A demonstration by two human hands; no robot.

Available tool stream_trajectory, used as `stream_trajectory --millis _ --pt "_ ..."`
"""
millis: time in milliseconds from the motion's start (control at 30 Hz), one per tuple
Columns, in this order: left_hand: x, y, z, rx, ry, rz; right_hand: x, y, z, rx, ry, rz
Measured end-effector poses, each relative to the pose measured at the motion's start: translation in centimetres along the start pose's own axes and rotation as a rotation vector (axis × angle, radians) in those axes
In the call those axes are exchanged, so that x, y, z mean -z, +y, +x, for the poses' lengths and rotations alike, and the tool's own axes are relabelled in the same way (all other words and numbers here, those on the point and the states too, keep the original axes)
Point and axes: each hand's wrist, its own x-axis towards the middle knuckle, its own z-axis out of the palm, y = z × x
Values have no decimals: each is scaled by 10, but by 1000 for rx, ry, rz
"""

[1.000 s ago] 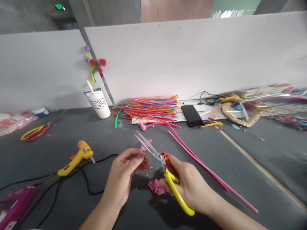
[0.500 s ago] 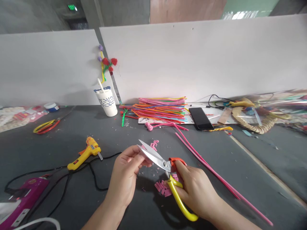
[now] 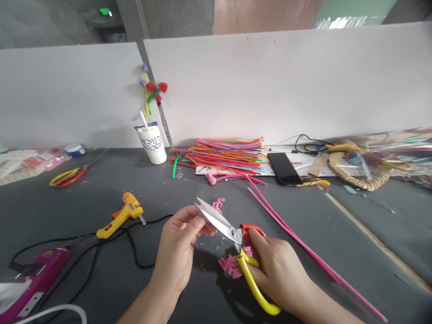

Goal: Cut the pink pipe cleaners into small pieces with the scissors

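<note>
My right hand [image 3: 275, 270] grips the yellow and orange handles of a pair of scissors [image 3: 232, 243], whose steel blades point up and left, slightly parted. My left hand [image 3: 177, 249] is pinched at the blade tips, fingers pressed together on a small pink piece that is mostly hidden. Several short pink cut pieces [image 3: 229, 265] lie on the dark table between my hands. A small curled pink piece [image 3: 218, 204] lies just beyond the blades.
Long pink strips [image 3: 297, 245] run diagonally to the right. A pile of coloured strips [image 3: 226, 155], a phone [image 3: 283, 167] and a white cup [image 3: 153, 143] stand at the back. A yellow glue gun [image 3: 119, 220] with black cord lies left; spare scissors [image 3: 65, 176] farther left.
The scissors' blades swung from pointing steeply up to a flatter angle and now cross in front of my left fingertips. The view shifted a little to the left.
</note>
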Motion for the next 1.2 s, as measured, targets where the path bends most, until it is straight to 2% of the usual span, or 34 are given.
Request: stream_trajectory --millis 433,1200 --pt "0 -2 0 -5 75 31 -1 -1 -1 -31 -37 7" --pt "2 -2 0 -31 85 65 -1 3 -2 -24 -24 -26"
